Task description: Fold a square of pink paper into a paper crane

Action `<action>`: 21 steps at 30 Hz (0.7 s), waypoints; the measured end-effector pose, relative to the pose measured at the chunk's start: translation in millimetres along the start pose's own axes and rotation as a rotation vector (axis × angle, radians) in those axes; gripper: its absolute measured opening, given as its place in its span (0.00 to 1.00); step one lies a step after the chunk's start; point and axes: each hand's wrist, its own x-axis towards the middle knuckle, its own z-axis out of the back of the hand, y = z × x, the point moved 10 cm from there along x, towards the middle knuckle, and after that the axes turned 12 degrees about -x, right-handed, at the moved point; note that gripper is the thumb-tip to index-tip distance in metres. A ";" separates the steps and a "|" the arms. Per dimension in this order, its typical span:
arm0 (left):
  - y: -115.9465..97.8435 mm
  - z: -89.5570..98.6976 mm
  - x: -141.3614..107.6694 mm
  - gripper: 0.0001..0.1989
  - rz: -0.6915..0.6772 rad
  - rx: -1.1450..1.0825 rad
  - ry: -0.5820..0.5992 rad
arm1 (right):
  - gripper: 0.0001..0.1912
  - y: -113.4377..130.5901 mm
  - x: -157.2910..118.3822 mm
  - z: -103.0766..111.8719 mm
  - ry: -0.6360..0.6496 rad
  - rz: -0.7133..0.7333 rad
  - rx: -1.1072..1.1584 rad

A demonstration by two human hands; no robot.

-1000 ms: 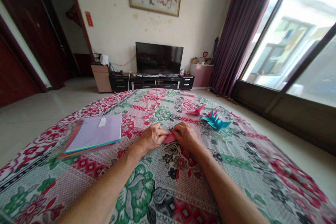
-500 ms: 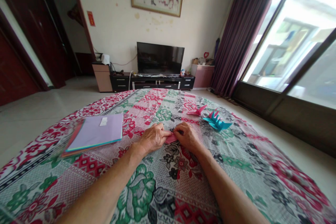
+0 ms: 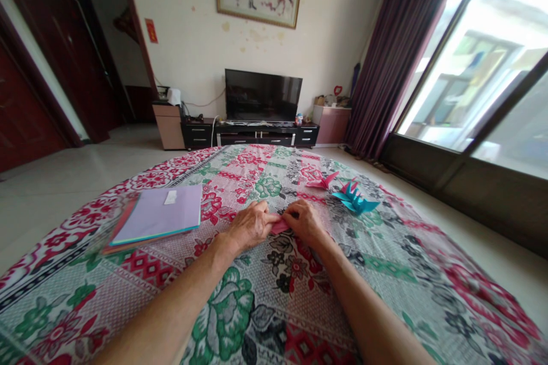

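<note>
A small folded pink paper (image 3: 280, 226) lies on the patterned cloth between my hands, partly hidden by the fingers. My left hand (image 3: 253, 223) is closed on its left side, index finger pointing right along the paper. Thumb and fingers of my right hand (image 3: 303, 219) pinch its right edge. To the right stand folded paper cranes: a pink one (image 3: 324, 181) and blue ones (image 3: 356, 202), with more pink behind the blue. At the left lies a stack of coloured paper sheets (image 3: 160, 214), lavender on top, bearing a small white label (image 3: 170, 197).
The round table (image 3: 265, 308) is covered by a red, green and grey floral cloth. Beyond it stand a television (image 3: 263, 96) and a low black cabinet (image 3: 257, 136). A purple curtain (image 3: 389, 57) and large window are on the right.
The view has shifted very slightly. Both hands keep almost the same pose on the pink paper.
</note>
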 end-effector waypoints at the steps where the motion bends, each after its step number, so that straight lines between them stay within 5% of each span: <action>1: 0.7 -0.5 0.2 0.14 -0.002 -0.005 -0.002 | 0.06 0.2 0.3 0.7 0.000 -0.005 -0.002; 7: 6.7 -5.0 0.8 0.16 -0.004 -0.024 -0.015 | 0.11 -0.7 1.4 6.2 -0.007 -0.034 0.066; 21: 2.4 5.8 -1.4 0.12 -0.029 -0.106 -0.112 | 0.04 -1.2 -0.6 1.8 0.004 -0.032 0.009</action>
